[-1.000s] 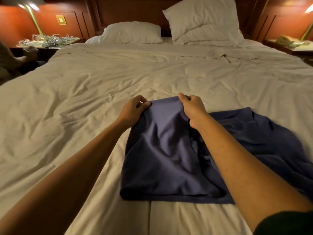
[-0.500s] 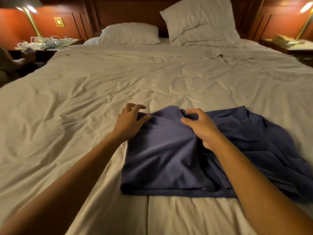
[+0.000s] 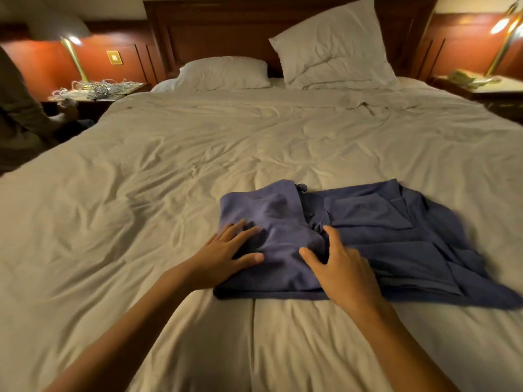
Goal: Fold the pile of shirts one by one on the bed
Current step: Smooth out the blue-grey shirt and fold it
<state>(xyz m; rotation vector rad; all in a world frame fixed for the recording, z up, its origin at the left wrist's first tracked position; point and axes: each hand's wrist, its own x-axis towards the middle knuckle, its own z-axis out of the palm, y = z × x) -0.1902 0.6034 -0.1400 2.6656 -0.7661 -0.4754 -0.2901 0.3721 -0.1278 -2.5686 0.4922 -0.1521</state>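
A blue shirt [image 3: 368, 236] lies partly folded on the white bed [image 3: 198, 165], near the front edge and right of centre. Its left part is doubled over; the right part spreads out wrinkled. My left hand [image 3: 226, 256] lies flat with spread fingers on the folded left section. My right hand [image 3: 336, 267] rests on the shirt's middle with fingers straight, thumb out to the left. Neither hand holds cloth.
Two white pillows [image 3: 334, 49] sit against the dark wooden headboard. A nightstand with tangled cables [image 3: 96, 90] stands at the far left, beside another person's arm [image 3: 22, 114]. Another nightstand with a lamp [image 3: 481, 80] is at the far right.
Both hands let go of the shirt's folded edge, which they had laid down, and slid back toward me to lie flat on the fabric.
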